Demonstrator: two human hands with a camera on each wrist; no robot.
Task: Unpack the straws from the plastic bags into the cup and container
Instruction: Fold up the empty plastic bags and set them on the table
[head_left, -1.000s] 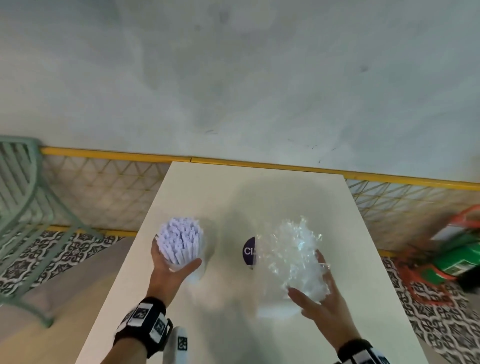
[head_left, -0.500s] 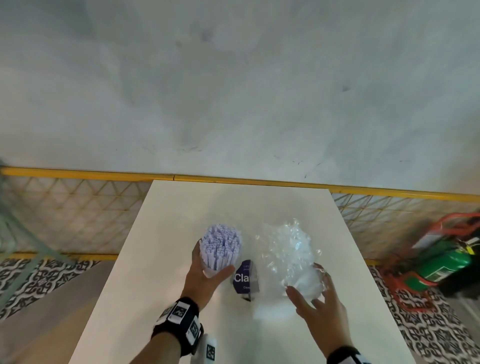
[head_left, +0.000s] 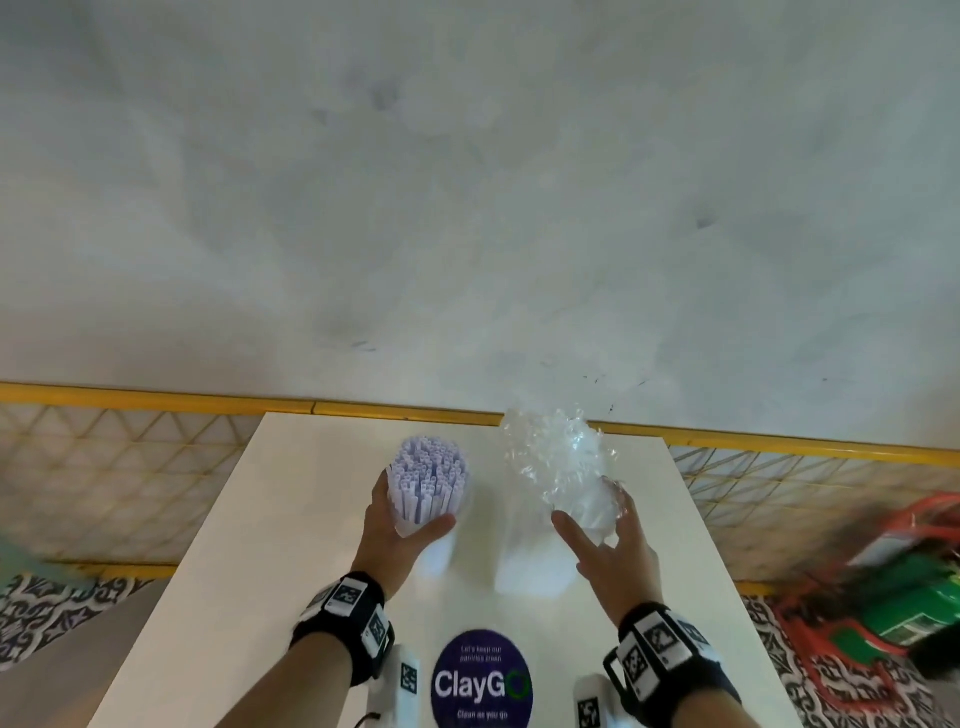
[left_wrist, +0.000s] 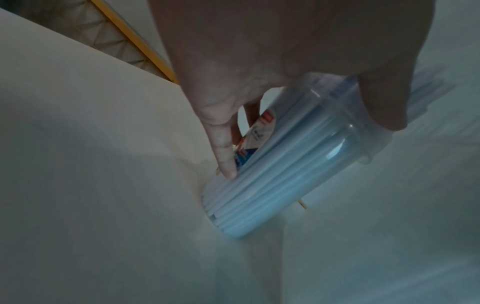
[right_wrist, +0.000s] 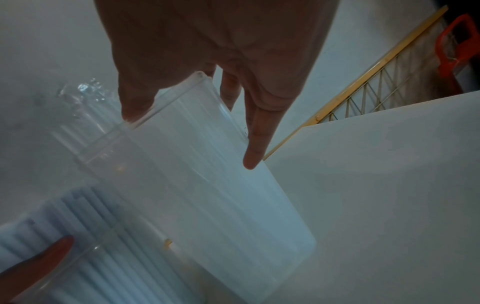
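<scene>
A clear cup (head_left: 441, 545) packed with white straws (head_left: 428, 467) stands on the white table (head_left: 291, 519). My left hand (head_left: 410, 514) grips it near the rim, thumb on the near side; the left wrist view shows that cup (left_wrist: 298, 156) standing on the table with a label on its side. To its right stands a translucent container (head_left: 524, 566) with a crinkled clear plastic bag (head_left: 550, 447) sticking out of its top. My right hand (head_left: 597, 519) clasps the container (right_wrist: 221, 195) near the rim, thumb on one side and fingers on the other.
A round purple ClayGo sticker (head_left: 480, 680) lies on the table between my wrists. A yellow-trimmed mesh fence (head_left: 130, 431) runs behind the table's far edge. Red and green equipment (head_left: 909, 587) sits on the floor to the right.
Both hands have moved the cup and the container toward the far edge of the table. The cup has come closer to the container, and the sticker now lies nearer to me than both.
</scene>
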